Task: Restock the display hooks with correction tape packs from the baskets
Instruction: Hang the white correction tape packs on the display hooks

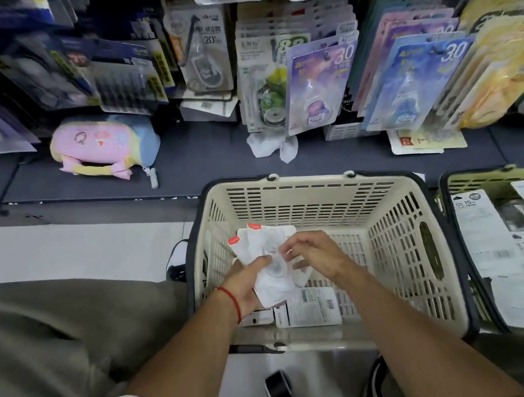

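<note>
Held packs: a small fanned stack of white correction tape packs with orange hang tabs is held above the near left part of the cream basket, printed backs turned up.
Left hand: its fingers are curled round the lower left edge of the stack, thumb laid across the top pack; a red string bracelet is worn on the wrist.
Right hand: it is set against the right edge of the same stack, fingers bent and pinching at the top pack near its clear blister; exactly which fingers make contact cannot be told.
Cream basket: it is placed on the pale floor against the shelf's front edge; more white packs are seen lying flat on its bottom by the near wall, just below the hands.
Green basket: it is seen at the right edge, beside the cream basket, filled with larger white carded packs marked 15.
Display hooks: rows of hanging carded packs are carried above the far side of the cream basket, purple, blue and yellow cards among them.
Shelf base: a pink and blue plush pencil case is lying toward its left part, and crumpled white wrapping near its middle.
</note>
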Available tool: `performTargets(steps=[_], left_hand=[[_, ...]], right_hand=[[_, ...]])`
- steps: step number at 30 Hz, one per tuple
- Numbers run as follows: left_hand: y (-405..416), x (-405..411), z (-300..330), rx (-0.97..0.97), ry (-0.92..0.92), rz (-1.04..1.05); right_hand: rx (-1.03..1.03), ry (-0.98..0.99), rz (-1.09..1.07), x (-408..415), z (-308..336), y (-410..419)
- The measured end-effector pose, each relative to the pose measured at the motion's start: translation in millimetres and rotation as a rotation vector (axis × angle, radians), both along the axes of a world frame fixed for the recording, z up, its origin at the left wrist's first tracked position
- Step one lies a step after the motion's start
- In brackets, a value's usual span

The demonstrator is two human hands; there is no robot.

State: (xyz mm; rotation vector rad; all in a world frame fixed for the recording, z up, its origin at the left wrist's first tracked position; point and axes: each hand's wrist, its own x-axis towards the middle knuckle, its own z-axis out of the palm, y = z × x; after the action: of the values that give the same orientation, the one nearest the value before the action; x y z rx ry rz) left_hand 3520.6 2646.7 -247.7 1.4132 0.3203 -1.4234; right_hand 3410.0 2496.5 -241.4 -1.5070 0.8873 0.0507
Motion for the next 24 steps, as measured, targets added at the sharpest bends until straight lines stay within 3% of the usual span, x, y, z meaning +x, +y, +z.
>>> performTargets(steps=[3, 7, 11, 19, 24], left_hand=[[4.9, 2.2, -6.4, 0.127, -0.142, -0.006], [18.4, 3.1, -10.8, 0.188, -0.292, 0.047], [28.8, 6.2, -8.8, 0.174, -0.357, -0.007], [21.7, 2.1, 13.8, 0.048, -0.422, 0.014], [9.1, -1.5, 47.1, -0.102, -0.243, -0.078]], right_hand=[[-0.463, 0.218, 0.150, 13.8, -39.1, -15.2], [-0.574, 0.334, 0.553, 35.7, -87.6, -15.6], [-0.915, 0.335, 0.638, 46.6, -112.8, -10.5], [-0.702, 0.346, 0.336, -2.9, -51.8, -43.3], [-0.760, 0.360, 0.328, -24.0, 49.1, -81.6]])
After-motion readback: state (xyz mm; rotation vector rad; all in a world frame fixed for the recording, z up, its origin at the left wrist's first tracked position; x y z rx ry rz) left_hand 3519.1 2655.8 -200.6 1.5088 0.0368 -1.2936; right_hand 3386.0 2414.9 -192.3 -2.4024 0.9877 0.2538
